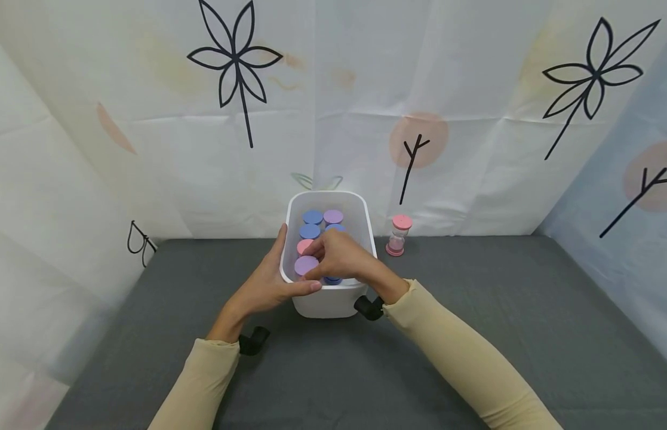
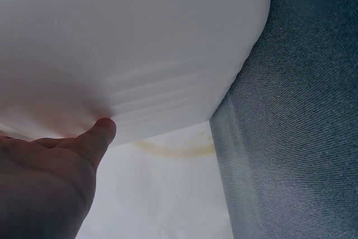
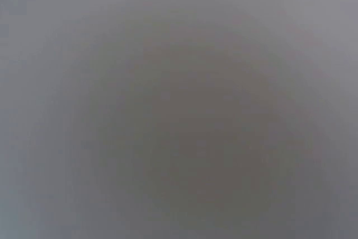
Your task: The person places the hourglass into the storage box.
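Observation:
A white plastic bin (image 1: 328, 301) stands on the table, holding several small sand timers with blue, purple and pink caps. My left hand (image 1: 263, 283) rests along its left side, fingers straight against the outer wall and thumb lying across the front rim. In the left wrist view, a fingertip (image 2: 104, 127) touches the ribbed outside of the bin. My right hand (image 1: 338, 254) reaches inside over the right wall, its thumb and forefinger pinching a purple-capped sand timer (image 1: 305, 266) at the front left. A pink-capped timer (image 1: 304, 246) sits just behind it, partly covered by fingers.
Right of the bin, a pink sand timer (image 1: 399, 236) stands upright on the dark grey tabletop (image 1: 473, 286). A white cloth backdrop (image 1: 354, 77) with printed flowers rises behind and on both sides. The right wrist view shows only a blurred pale surface.

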A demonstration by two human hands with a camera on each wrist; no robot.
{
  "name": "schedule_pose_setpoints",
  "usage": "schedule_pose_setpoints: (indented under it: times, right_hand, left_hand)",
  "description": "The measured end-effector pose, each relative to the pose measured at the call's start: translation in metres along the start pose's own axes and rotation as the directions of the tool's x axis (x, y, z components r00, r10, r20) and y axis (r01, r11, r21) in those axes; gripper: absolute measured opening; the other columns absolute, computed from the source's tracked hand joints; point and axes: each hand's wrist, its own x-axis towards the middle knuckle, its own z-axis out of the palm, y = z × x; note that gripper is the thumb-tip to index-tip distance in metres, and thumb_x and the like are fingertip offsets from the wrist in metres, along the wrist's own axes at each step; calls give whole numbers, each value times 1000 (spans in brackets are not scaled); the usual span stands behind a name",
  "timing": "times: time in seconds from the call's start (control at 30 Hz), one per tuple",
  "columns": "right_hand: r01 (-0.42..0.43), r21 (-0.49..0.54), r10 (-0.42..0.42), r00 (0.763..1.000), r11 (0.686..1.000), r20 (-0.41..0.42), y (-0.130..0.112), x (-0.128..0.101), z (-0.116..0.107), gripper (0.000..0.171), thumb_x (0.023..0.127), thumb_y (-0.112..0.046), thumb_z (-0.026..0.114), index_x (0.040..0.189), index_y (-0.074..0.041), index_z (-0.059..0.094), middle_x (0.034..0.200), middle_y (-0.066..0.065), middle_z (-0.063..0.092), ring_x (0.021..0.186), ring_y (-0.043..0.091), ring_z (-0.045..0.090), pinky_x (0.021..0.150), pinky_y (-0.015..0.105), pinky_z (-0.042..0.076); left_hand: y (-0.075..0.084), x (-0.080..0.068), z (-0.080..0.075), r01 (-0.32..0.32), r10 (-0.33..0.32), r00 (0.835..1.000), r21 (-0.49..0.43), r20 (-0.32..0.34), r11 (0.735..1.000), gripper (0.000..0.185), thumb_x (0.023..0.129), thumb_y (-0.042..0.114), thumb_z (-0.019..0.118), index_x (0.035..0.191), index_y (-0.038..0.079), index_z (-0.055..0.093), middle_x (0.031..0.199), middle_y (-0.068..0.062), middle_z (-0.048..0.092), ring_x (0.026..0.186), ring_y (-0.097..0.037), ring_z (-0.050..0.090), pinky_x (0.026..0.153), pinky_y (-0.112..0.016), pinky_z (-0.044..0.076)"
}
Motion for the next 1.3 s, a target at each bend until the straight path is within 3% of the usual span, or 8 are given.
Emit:
schedule_pose_setpoints:
  times: [0.17,0.37,0.57,0.77,0.87,1.03,1.3]
  right_hand:
    - [15,-67,-15,1000,998,-2,1,2,1,30,78,-10,87,105,-1,79,89,6,76,72,9,61,64,21,48]
    - [9,-101,-9,1000,995,2,0,5,5,32,78,-7,87,108,0,78,96,5,77,84,9,69,74,22,54]
    - [-28,-42,27,999,999,-29,-1,1,5,36,79,-11,87,111,2,76,99,7,77,89,13,72,79,27,56]
    - [1,90,15,984,996,-180,-2,-16,-1,46,78,-21,90,115,1,75,107,8,76,98,20,73,87,32,57]
    - [71,175,-24,965,982,-260,2,-25,-7,46,78,-17,90,116,3,73,111,13,74,101,25,73,88,34,56]
    - [187,309,-58,922,932,-383,8,-43,-21,46,80,-7,87,121,7,70,116,20,72,106,29,71,89,36,56]
    - [246,392,25,820,886,-571,28,-70,-47,47,81,-1,84,124,7,68,118,19,71,102,20,73,82,27,57]
  left_hand:
    - [1,-1,0,13,-13,1000,-3,-2,1000,125,82,31,87,163,25,-9,162,-3,26,133,-34,47,100,-57,47]
    - [2,-1,-1,12,-11,1000,38,-16,999,127,81,31,88,163,22,-9,162,-5,26,132,-30,47,101,-48,47]
    - [0,-1,-1,10,-10,1000,21,-9,1000,125,82,33,87,163,24,-7,160,-9,30,129,-35,50,98,-49,50]
    - [0,0,0,15,-15,1000,8,-4,1000,123,82,31,87,163,31,-5,158,-10,32,127,-35,53,97,-47,52]
    - [0,1,1,5,-5,1000,-10,-6,1000,121,81,27,88,162,37,-1,157,-11,34,126,-35,53,97,-47,52]
    - [1,3,2,-18,18,1000,-42,-6,999,120,80,23,89,161,39,2,157,-15,34,128,-38,51,98,-51,50]
    - [3,3,3,-40,40,999,-57,-7,998,119,78,16,90,160,41,8,156,-15,35,128,-35,51,98,-53,50]
